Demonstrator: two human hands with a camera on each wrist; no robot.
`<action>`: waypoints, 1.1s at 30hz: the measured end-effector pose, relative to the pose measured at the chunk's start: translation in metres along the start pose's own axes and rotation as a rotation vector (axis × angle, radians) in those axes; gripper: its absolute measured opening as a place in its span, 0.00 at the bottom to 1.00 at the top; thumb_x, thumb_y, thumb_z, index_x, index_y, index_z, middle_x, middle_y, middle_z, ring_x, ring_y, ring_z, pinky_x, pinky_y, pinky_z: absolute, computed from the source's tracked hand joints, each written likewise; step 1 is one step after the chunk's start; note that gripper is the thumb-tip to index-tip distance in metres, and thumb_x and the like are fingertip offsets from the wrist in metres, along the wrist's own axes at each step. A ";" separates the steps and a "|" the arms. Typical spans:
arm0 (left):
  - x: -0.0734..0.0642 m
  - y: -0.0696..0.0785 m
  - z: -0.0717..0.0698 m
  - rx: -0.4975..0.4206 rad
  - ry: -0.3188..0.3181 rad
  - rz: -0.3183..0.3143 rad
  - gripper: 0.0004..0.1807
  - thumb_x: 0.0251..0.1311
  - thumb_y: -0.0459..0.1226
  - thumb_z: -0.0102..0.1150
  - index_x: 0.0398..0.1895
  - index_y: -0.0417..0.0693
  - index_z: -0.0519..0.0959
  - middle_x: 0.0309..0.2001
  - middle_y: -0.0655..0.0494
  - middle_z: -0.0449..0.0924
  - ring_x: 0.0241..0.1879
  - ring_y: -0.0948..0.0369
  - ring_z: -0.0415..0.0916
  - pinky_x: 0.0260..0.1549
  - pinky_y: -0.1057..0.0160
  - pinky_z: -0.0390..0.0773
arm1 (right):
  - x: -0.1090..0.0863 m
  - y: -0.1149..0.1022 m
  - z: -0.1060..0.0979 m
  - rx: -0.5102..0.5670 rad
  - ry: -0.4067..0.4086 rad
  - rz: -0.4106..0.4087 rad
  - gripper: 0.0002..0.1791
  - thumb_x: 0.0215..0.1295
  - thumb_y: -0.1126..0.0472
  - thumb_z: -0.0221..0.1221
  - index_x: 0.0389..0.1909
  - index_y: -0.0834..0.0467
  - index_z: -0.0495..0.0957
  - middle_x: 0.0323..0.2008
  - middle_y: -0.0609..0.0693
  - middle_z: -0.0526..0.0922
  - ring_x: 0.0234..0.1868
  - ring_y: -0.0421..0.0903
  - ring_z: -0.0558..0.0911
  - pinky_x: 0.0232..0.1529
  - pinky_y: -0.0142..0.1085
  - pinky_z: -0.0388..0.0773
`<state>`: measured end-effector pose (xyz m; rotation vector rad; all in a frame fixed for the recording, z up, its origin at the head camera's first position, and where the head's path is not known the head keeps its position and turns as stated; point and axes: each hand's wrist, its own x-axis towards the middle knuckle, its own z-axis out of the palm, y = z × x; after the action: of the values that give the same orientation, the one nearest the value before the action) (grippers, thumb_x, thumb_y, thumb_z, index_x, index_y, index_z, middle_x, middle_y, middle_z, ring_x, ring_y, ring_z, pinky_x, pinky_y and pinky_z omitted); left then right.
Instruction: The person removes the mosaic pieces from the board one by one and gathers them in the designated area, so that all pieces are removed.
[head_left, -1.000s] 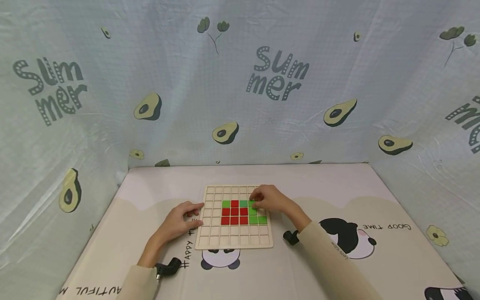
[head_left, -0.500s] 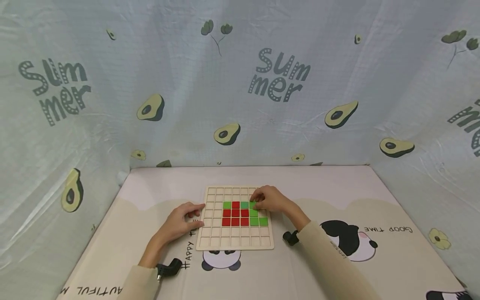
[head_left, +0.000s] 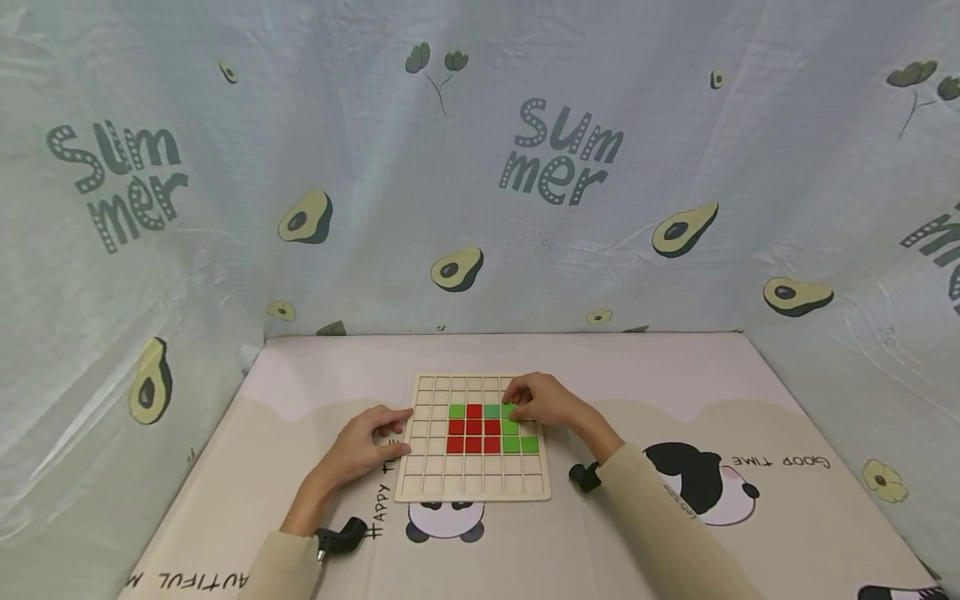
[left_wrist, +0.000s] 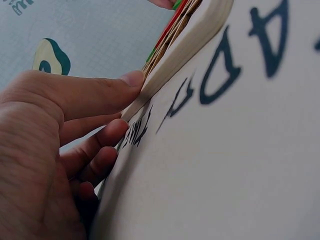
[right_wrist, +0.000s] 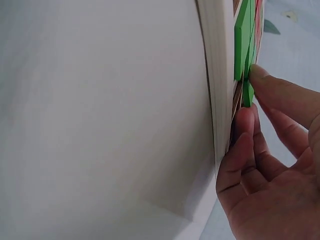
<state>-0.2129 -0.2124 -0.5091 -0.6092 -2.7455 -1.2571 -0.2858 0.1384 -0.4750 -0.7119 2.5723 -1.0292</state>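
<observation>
A pale wooden grid board (head_left: 433, 485) lies on the table in the head view. Several red square tiles (head_left: 473, 427) sit in its cells, with green tiles (head_left: 511, 444) to their right, one green tile (head_left: 457, 412) at upper left and a teal tile (head_left: 492, 412) in the top row. My left hand (head_left: 362, 443) touches the board's left edge with spread thumb and fingers; the left wrist view shows the thumb (left_wrist: 132, 79) against that edge. At the pattern's upper right corner, my right hand (head_left: 546, 400) pinches a green tile (right_wrist: 248, 94) between thumb and fingers.
A light tablecloth (head_left: 600, 550) with printed pandas and lettering covers the table. Hanging cloth with avocado prints (head_left: 455, 270) encloses the back and both sides. Black wrist camera mounts (head_left: 343, 536) stick out beside the forearms.
The head view has shifted slightly, moving the whole scene a little right and down. Both hands keep their places on the board, and the tile pattern looks the same.
</observation>
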 end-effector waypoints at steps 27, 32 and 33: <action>0.002 -0.001 -0.002 0.014 -0.019 -0.031 0.32 0.55 0.42 0.77 0.63 0.42 0.81 0.39 0.59 0.79 0.40 0.63 0.70 0.42 0.66 0.71 | 0.001 -0.001 -0.005 -0.054 -0.044 -0.055 0.15 0.62 0.69 0.68 0.50 0.54 0.87 0.40 0.49 0.84 0.39 0.41 0.78 0.44 0.35 0.77; 0.002 0.000 0.000 0.014 -0.018 -0.031 0.32 0.55 0.42 0.77 0.63 0.42 0.82 0.39 0.59 0.79 0.40 0.62 0.71 0.42 0.66 0.71 | -0.001 0.001 -0.005 -0.048 -0.052 -0.065 0.15 0.62 0.69 0.68 0.49 0.54 0.88 0.40 0.49 0.84 0.40 0.41 0.78 0.44 0.35 0.77; 0.002 0.000 0.000 0.015 -0.017 -0.030 0.32 0.55 0.42 0.77 0.63 0.42 0.82 0.39 0.59 0.79 0.40 0.62 0.71 0.42 0.66 0.71 | -0.001 0.002 -0.005 -0.047 -0.052 -0.069 0.16 0.62 0.70 0.67 0.49 0.54 0.88 0.41 0.49 0.84 0.40 0.41 0.78 0.44 0.35 0.77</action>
<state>-0.2146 -0.2119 -0.5086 -0.5816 -2.7854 -1.2417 -0.2881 0.1431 -0.4724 -0.8336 2.5512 -0.9596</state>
